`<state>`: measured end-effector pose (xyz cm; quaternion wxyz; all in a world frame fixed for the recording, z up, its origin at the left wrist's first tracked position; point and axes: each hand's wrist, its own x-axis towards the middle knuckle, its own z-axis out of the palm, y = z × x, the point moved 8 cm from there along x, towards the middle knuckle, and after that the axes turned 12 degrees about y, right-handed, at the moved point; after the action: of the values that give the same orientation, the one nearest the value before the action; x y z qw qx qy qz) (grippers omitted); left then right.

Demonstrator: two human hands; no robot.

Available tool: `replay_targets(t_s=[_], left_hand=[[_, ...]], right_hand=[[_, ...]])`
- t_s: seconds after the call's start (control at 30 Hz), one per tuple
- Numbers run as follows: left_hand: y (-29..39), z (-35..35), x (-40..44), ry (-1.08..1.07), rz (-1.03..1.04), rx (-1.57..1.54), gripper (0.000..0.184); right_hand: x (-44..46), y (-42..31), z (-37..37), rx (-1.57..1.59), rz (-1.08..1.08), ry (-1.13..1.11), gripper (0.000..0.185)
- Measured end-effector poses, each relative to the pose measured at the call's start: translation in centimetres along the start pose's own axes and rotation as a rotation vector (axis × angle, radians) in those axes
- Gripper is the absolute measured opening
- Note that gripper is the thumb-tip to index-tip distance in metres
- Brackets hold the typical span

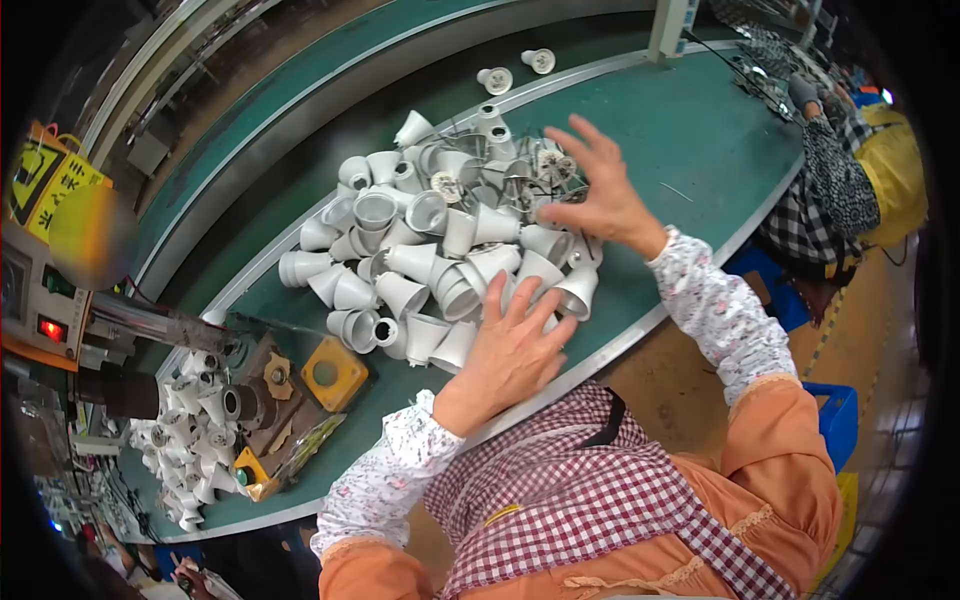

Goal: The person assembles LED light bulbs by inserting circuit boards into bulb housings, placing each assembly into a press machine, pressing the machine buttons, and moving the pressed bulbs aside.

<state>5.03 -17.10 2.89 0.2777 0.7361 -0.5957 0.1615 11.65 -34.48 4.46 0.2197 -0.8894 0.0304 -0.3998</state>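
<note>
A big heap of white cone-shaped lamp housings (405,260) lies on the green workbench (690,110). My left hand (510,345) rests at the near side of this heap, fingers spread over the housings and touching them. Over the heap's right end is my right hand (610,195), thumb and fingers apart, with nothing visible between them. Closest to it are several housings with pale round boards and thin wires (550,170). Some pieces under both hands are hidden.
At the left stands a machine with a red-lit switch (52,328) and a yellow button block (333,373). Another pile of housings (185,430) lies beside it. Two bulb pieces (495,80) sit beyond the metal rail. A co-worker in a yellow garment (895,175) is at the right.
</note>
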Motion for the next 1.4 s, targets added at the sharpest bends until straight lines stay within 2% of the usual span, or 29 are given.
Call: replay_targets(t_s=[0.07,0.1,0.17,0.2,0.23,0.33,0.43,0.5,0.57,0.63,0.67,0.7,0.8,0.87,0.93,0.97,1.03,1.07,1.1,1.13,1.23,1.27,1.3,1.33,1.37,1.4], left_hand=[[-0.1,-3.2,1.2,0.088,-0.015,-0.075,0.039],[-2.2,-4.5,2.4,0.138,-0.021,-0.065,0.041],[-7.9,-8.0,5.6,0.264,-0.074,-0.073,0.044],[-12.7,-8.4,6.0,0.33,-0.099,0.118,0.04],[-16.6,-9.2,6.8,0.234,-0.243,0.347,0.038],[-27.7,-9.3,6.3,-0.019,-0.605,0.512,0.051],[-34.0,-8.3,4.6,-0.158,-0.881,0.47,0.061],[-37.3,-6.4,2.6,-0.252,-0.945,0.363,0.064],[-37.4,-5.1,0.9,-0.348,-0.835,0.125,0.065],[-35.7,-6.5,-0.3,-0.344,-0.905,0.081,0.061],[-34.6,-7.1,-0.5,-0.34,-0.931,0.054,0.059],[-34.1,-7.4,-1.0,-0.375,-0.981,0.028,0.063],[-32.3,-8.9,-2.2,-0.491,-1.109,-0.029,0.073],[-33.1,-8.7,-3.0,-0.492,-1.021,0.016,0.072],[-33.0,-9.2,-3.4,-0.435,-0.935,0.106,0.066],[-32.3,-9.9,-3.2,-0.375,-0.888,0.176,0.061],[-30.3,-11.3,-2.5,-0.267,-0.8,0.264,0.054],[-28.8,-12.2,-1.9,-0.216,-0.76,0.285,0.052],[-27.3,-13.0,-1.4,-0.167,-0.722,0.309,0.05],[-25.5,-13.4,-1.0,-0.144,-0.654,0.287,0.049],[-19.6,-14.8,-0.4,-0.074,-0.473,0.22,0.046],[-17.4,-15.1,-0.8,-0.048,-0.439,0.182,0.045],[-15.4,-15.5,-1.1,0.019,-0.388,0.216,0.04],[-14.1,-15.6,-2.1,0.033,-0.408,0.22,0.037],[-12.8,-16.0,-3.0,0.064,-0.424,0.172,0.037],[-11.2,-16.6,-4.0,0.112,-0.412,0.17,0.039]], right_hand=[[2.8,-0.3,-0.7,0.107,-0.092,-0.006,0.077],[4.0,0.1,-0.5,0.155,-0.128,-0.008,0.075],[6.5,2.0,1.9,0.195,-0.106,-0.121,0.069],[8.4,2.8,3.4,0.217,-0.105,-0.168,0.066],[9.7,3.5,5.7,0.193,-0.112,-0.226,0.067],[12.8,2.9,12.9,0.046,-0.129,-0.377,0.068],[14.8,0.8,18.2,-0.115,-0.053,-0.534,0.061],[15.7,1.6,23.2,-0.12,-0.016,-0.584,0.052],[15.5,0.6,26.0,-0.065,-0.055,-0.633,0.044],[15.2,-1.7,26.0,0.024,-0.167,-0.667,0.039],[14.3,-2.7,25.7,0.09,-0.124,-0.698,0.036],[13.3,-4.7,24.6,0.051,-0.102,-0.777,0.037],[11.2,-7.7,24.3,0.054,-0.137,-0.803,0.044],[10.5,-9.3,22.7,0.1,-0.145,-0.878,0.044],[11.7,-9.6,21.1,0.199,-0.173,-0.852,0.041],[12.4,-9.1,20.6,0.248,-0.19,-0.841,0.039],[16.5,-4.8,19.8,0.206,-0.273,-0.561,0.033],[18.1,-1.5,19.6,0.098,-0.382,-0.393,0.035],[19.0,1.5,19.5,-0.239,-0.332,-0.432,0.041],[19.7,5.6,20.8,-0.435,-0.298,-0.444,0.05],[19.4,10.1,21.4,-0.494,-0.158,-0.523,0.059],[19.3,12.6,23.4,-0.356,-0.247,-0.486,0.059],[18.8,11.1,24.0,-0.488,-0.396,-0.668,0.053],[19.2,12.6,24.7,-0.423,-0.39,-0.577,0.048],[19.9,13.1,25.2,-0.389,-0.262,-0.547,0.047],[20.7,11.1,24.6,-0.271,-0.207,-0.504,0.044]])
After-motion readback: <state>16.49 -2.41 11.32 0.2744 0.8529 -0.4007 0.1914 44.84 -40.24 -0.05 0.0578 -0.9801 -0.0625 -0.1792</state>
